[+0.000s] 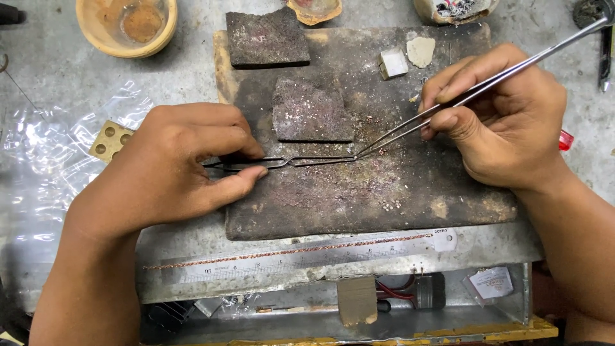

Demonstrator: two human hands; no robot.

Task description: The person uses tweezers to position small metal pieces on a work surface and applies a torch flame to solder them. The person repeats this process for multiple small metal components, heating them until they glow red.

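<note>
The thin copper-coloured chain piece (323, 161) lies on the dark, scorched soldering board (384, 192), just near of a small charcoal block (312, 110), and both tools meet on it. The dark cross-lock tweezers (256, 163) come in from the left, their tips closed on the left end of the piece; the left hand (173, 170) presses thumb and forefinger together on their handles. The long steel tweezers (487, 80) slant in from the far right, tips down at the right end of the piece, and the right hand (500, 112) pinches them between thumb and fingers. Whether those tips actually clamp the piece or only touch it is too fine to tell.

The piece is slight, so a harder squeeze from either side could probably bend or kink it. If the two tools pull apart even a little, it may slip free and drop among the metal grains scattered on the board, where it would be hard to find. A nudge of the right wrist could also push it against the charcoal block.

Nearer, a longer copper chain (288, 252) lies stretched along a steel ruler (307, 256) at the table's edge; a forearm brushing it might drag it off. A clear plastic sheet (45, 160) lies to the left, a clay bowl (126, 24) far left.
</note>
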